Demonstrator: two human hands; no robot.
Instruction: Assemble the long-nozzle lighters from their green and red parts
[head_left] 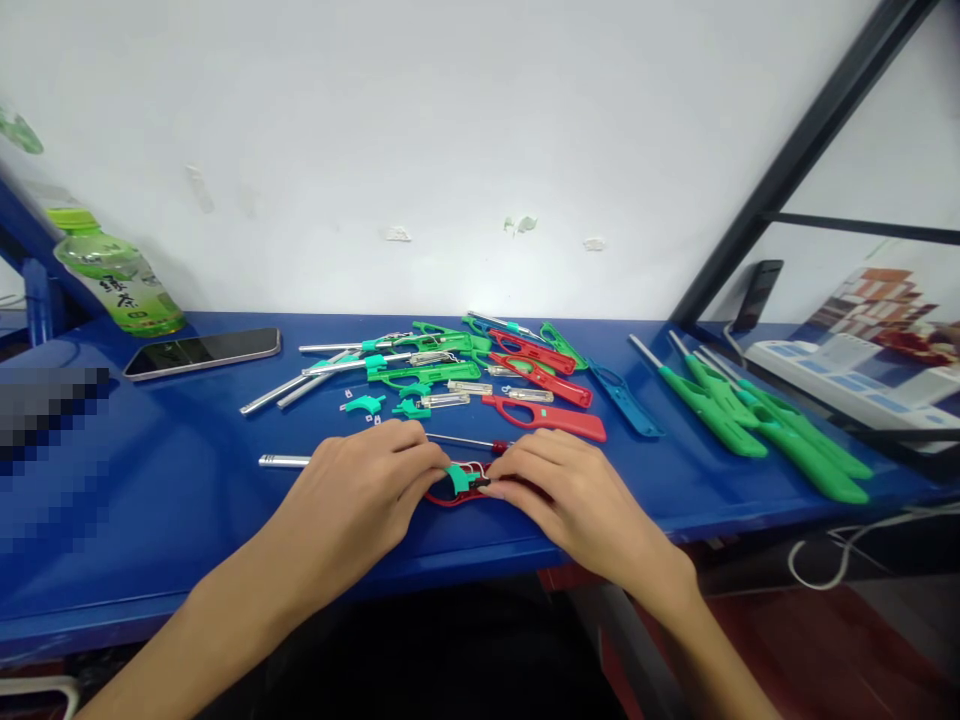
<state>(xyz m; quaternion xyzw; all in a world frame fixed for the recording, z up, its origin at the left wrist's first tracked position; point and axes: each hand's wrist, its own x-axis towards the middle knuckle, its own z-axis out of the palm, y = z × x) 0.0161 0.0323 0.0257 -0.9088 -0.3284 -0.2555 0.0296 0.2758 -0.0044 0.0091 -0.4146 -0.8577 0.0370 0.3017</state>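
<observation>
A red half-shell of a long-necked lighter (448, 500) lies in front of me near the table's front edge. A green trigger (457, 478) and thin white wire sit in it, and a metal tube (283, 461) sticks out to the left. My left hand (367, 485) is closed, its fingertips pinching at the green trigger. My right hand (581, 490) is closed over the shell's right end, fingertips at a small black part (482, 483); the rest of that end is hidden. Just behind the hands lies a screwdriver (469, 441) with a red handle.
Behind lie loose red shells (555, 416), green shells (427, 373), a blue shell (624, 400), clear fuel tanks (445, 400), green triggers (364, 404) and metal tubes. Several green lighters (712, 410) lie right. A phone (202, 352) and a bottle (120, 275) stand left.
</observation>
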